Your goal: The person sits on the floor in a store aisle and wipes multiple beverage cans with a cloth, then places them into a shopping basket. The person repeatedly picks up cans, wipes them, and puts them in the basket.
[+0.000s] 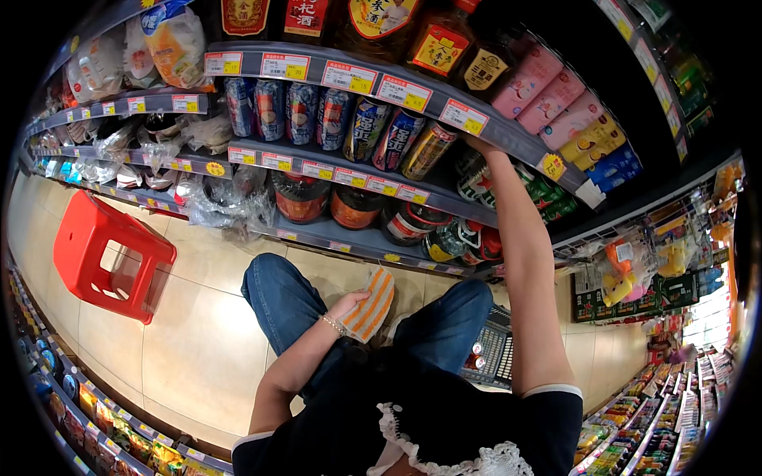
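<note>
I squat before a store shelf, my left hand [347, 306] between my knees. It grips a folded orange-and-white striped cloth [373, 303]. My right arm stretches up to the drinks shelf, and my right hand [480, 146] goes in under the price-tag rail [411, 92] of the shelf above. Its fingers are hidden there, so what they touch cannot be seen. Just left of it a gold can [430, 151] leans at the end of a row of blue cans [302, 113]. Green beer cans [536, 193] lie beside and behind my forearm.
A red plastic stool [113, 256] is on the tiled floor to the left. By my right knee is a grey basket [503, 342] with cans inside. Large bottles [357, 205] line the bottom shelf; liquor bottles [440, 47] and pink packs [553, 98] stand above. Another shelf [119, 416] runs behind me.
</note>
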### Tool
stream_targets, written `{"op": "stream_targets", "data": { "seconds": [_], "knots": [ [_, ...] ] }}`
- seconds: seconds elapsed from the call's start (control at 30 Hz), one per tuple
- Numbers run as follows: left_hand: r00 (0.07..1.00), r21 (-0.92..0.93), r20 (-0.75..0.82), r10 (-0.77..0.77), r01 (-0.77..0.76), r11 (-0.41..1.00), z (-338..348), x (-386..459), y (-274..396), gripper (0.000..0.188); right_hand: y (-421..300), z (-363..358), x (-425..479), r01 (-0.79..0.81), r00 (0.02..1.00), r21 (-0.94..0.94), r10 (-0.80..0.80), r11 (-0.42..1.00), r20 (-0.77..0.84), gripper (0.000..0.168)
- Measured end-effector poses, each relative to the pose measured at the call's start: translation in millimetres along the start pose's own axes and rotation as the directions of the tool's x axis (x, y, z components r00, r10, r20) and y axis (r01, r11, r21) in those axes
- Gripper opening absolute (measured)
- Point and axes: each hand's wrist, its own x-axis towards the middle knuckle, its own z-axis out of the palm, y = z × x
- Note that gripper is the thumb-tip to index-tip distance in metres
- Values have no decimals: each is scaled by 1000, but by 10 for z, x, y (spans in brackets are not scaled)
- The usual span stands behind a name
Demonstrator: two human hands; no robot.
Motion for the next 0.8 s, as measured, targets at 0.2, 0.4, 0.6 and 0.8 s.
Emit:
{"op": "stream_targets", "data": {
  "seconds": [0.2, 0.4, 0.6, 0.8],
  "knots": [
    [992, -136, 113, 53, -37, 990, -190, 211, -48, 34, -213, -79, -301, -40, 999, -86, 41, 995, 13, 65],
    [995, -87, 99, -2, 11, 996, -412, 367, -31, 34, -560, -565, -782, 15, 998, 6, -15, 1000, -54, 72],
    [999, -48, 41, -9, 11, 999, -260, 337, -37, 33, -582, -875, -1211, 126, 986, 128, -110, 984, -126, 65],
    [808, 593, -140, 572, -395, 702, -181, 432, -98, 7, -494, -1354, -2122, -21, 984, 460, 100, 888, -148, 66]
  ]
}}
